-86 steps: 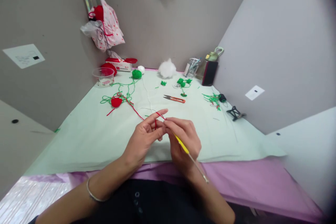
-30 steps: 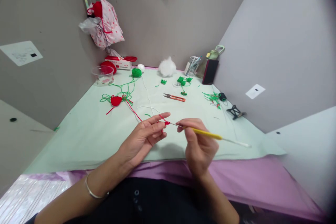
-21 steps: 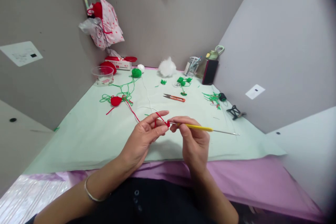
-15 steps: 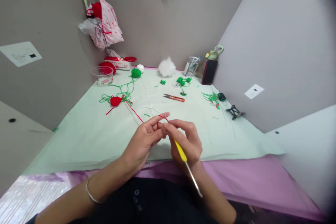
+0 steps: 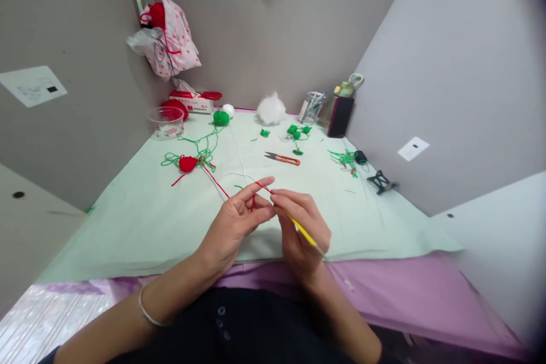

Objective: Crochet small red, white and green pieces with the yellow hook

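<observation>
Red yarn (image 5: 218,183) runs from a small red ball (image 5: 187,164) on the table to my left hand (image 5: 234,222). It passes around the raised index finger, while the thumb and other fingers pinch close to the hook's tip. My right hand (image 5: 303,227) grips a crochet hook (image 5: 301,231) by its yellow handle, the metal back end pointing down to the right. The fingertips of both hands nearly meet, and the hook's working tip is hidden between them. White yarn (image 5: 239,151) trails from the back of the table toward my left hand. Any stitched piece there is too small to make out.
Orange thread snips (image 5: 282,158) lie beyond my hands, near green crocheted pieces (image 5: 298,132) and white stuffing (image 5: 271,109). A green yarn ball (image 5: 220,119) and clear tub (image 5: 166,123) are at the left. Green scraps (image 5: 343,159) and a black clip (image 5: 382,182) are at the right.
My right hand has shifted slightly right and turned, swinging the hook's back end outward to the right. The red yarn between the left index finger and right hand looks drawn straighter.
</observation>
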The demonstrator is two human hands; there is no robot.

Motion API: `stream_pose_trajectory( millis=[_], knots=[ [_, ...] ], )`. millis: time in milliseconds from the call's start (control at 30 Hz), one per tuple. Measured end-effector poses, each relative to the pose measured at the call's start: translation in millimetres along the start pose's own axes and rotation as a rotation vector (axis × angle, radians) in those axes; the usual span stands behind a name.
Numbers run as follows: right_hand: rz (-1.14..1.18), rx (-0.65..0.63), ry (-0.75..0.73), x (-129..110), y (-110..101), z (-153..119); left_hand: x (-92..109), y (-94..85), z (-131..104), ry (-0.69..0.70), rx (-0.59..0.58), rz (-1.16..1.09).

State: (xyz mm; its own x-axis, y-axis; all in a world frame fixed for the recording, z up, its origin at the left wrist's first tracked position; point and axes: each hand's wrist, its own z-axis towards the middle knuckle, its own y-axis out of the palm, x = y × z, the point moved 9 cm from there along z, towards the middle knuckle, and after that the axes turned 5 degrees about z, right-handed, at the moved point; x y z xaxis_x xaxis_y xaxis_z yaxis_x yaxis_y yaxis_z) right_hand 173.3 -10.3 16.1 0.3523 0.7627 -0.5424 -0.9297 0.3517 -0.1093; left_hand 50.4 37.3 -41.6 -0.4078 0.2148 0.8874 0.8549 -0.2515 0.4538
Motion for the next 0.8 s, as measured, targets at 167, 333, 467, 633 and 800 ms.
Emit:
stream_pose_trajectory(
  millis=[167, 333, 467, 633, 800],
  knots=[
    [0.360, 0.010, 0.348, 34, -4, 0, 5, -4.5, -1, -0.039, 0.017, 0.067],
    [0.422, -0.028, 0.398, 32, -7, 3, 9, -9.9, 0, -0.014, 0.035, 0.116],
    [0.118, -0.106, 0.138, 6, -6, 2, 11, -9.0, 0, 0.047, 0.038, 0.115],
    [-0.206, -0.136, -0.227, -17, 4, -8, -2, -5.1, 0, -0.053, -0.002, -0.011],
    [0.166, 0.008, 0.186, 16, -11, 2, -9, -3.8, 1, -0.155, -0.036, -0.111]
  ],
)
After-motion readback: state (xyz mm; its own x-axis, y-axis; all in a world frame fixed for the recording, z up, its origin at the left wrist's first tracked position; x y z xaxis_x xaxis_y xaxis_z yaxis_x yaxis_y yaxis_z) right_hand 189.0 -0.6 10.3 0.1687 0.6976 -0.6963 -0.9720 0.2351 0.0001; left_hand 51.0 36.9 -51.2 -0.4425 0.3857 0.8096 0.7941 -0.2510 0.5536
